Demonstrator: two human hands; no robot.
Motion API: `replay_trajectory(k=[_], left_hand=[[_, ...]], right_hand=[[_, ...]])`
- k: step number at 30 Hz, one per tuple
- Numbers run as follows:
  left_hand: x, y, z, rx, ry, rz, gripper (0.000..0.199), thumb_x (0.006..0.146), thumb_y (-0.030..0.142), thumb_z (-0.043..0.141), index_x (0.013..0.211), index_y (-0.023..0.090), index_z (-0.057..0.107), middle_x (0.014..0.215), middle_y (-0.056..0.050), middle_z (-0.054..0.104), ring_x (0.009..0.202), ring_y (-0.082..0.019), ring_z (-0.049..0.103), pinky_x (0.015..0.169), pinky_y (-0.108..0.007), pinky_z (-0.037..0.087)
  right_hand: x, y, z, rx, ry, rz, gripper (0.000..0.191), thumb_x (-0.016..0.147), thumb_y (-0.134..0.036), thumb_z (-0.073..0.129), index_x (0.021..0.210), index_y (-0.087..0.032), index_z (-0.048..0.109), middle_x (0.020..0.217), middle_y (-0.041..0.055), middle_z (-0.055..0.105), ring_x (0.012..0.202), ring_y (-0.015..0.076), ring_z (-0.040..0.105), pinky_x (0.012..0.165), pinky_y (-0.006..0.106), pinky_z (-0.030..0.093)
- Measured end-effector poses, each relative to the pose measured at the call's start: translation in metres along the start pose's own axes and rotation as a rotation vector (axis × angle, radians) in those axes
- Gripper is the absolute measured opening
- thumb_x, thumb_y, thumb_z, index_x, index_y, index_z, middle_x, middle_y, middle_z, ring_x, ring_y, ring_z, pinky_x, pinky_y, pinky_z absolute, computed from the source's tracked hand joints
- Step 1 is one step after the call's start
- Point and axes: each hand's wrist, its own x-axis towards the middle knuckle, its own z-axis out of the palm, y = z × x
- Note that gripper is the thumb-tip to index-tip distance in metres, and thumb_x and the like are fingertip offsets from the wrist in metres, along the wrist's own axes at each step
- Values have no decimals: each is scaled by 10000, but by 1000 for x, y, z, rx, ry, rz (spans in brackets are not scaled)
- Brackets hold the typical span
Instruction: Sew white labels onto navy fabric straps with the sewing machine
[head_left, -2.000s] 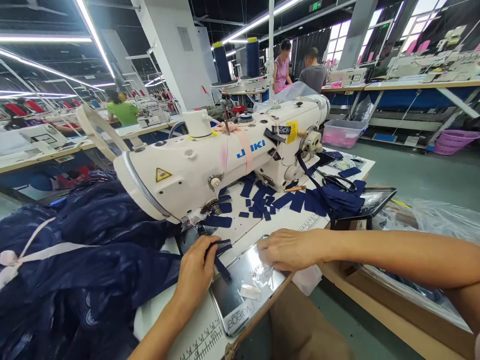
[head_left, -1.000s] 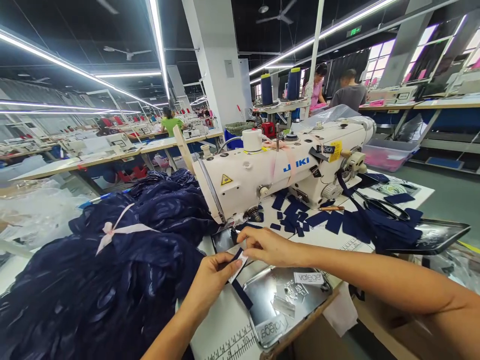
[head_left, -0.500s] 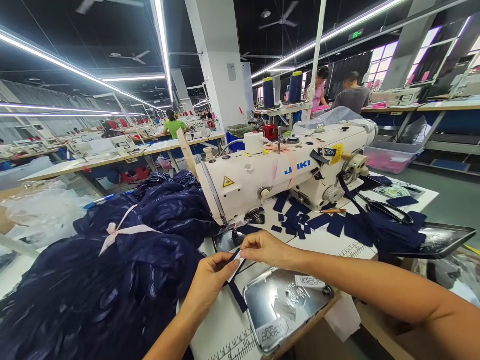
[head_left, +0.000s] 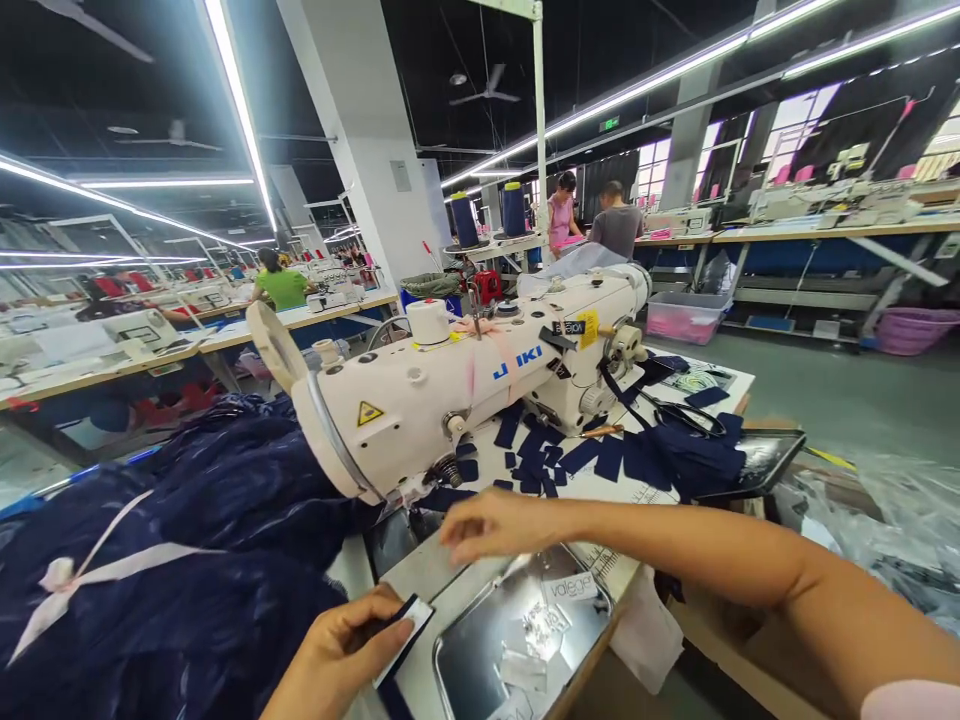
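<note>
My left hand [head_left: 349,640], low at centre-left, pinches a navy fabric strip [head_left: 394,708] with a white label [head_left: 417,617] lying on it. Thumb and fingers partly cover both. My right hand [head_left: 495,525] hovers over the table in front of the sewing machine [head_left: 390,430], its fingers loosely bent and apart, slightly blurred, with nothing visible in them. Below it lies a shiny metal tray [head_left: 469,640]. It holds printed white labels [head_left: 568,588] and a scatter of small whitish pieces [head_left: 541,630].
Navy cut pieces [head_left: 529,455] lie under the machine arm. Scissors [head_left: 686,415] rest on navy fabric at right, beside a second tray [head_left: 776,462]. A large navy garment pile [head_left: 217,510] fills the left. Several people work at tables farther back.
My right hand has let go of the label and strip and moved away from my left hand. The left hand, still pinching them, is lower and farther left. The view has turned right.
</note>
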Motion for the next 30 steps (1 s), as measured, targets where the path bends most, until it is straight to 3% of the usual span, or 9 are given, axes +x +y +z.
replay_trajectory(k=[4,8,10,14,16,19,22,25,30], left_hand=[[0,6,-18,423,123,388,271,717,439,544,605,205,622,568,13,545,501,-115,496,484,-208,396],[19,8,-13,1059,386,1015,246,835,200,399,724,177,617,652,-22,589,500,-101,486,521,-229,386],[34,3,-2,1242,395,1194,311,837,91,325,706,158,599,628,-31,571,509,-109,477,533,-250,373],[54,-15,17,1319,238,1169,346,803,17,280,657,150,565,584,-25,535,487,-116,449,517,-268,346],[53,-20,19,1318,172,1116,357,790,2,265,657,147,563,575,-28,531,484,-120,439,525,-282,340],[43,-21,17,1401,93,1101,348,795,5,271,702,130,582,597,-43,559,523,-138,465,544,-300,341],[33,-22,15,1492,67,1111,327,798,6,297,690,116,585,596,-43,570,532,-152,480,547,-307,335],[26,-26,13,1537,56,1081,284,796,18,333,697,106,584,593,-36,569,530,-157,489,551,-307,328],[20,-32,11,1540,100,1062,239,787,29,369,705,104,580,585,-28,566,535,-158,496,563,-303,314]], right_hand=[[-1,27,-59,-984,135,122,146,808,-92,452,874,-99,583,886,110,595,838,161,535,724,271,391],[6,57,-86,-1085,122,124,178,779,-23,430,779,-81,598,860,142,603,887,206,525,763,321,361],[10,65,-89,-1091,131,124,185,768,-18,433,750,-87,603,825,130,612,846,207,538,747,320,360],[10,60,-84,-1070,257,135,262,784,-17,367,887,-86,598,887,134,606,838,211,541,703,307,373],[8,50,-73,-962,307,38,320,780,-1,345,982,-95,574,930,119,595,860,187,532,715,281,380],[10,37,-43,-778,200,-196,360,735,25,376,997,-117,577,880,79,592,818,148,521,728,246,384],[18,29,-9,-813,38,-303,311,737,-10,418,945,-155,599,804,51,581,759,155,506,737,282,377],[27,27,13,-949,0,-338,225,793,-77,419,906,-162,593,837,61,571,800,184,497,744,323,366],[29,15,31,-1018,138,-214,165,801,-96,411,891,-125,546,946,95,542,849,189,490,756,321,368]])
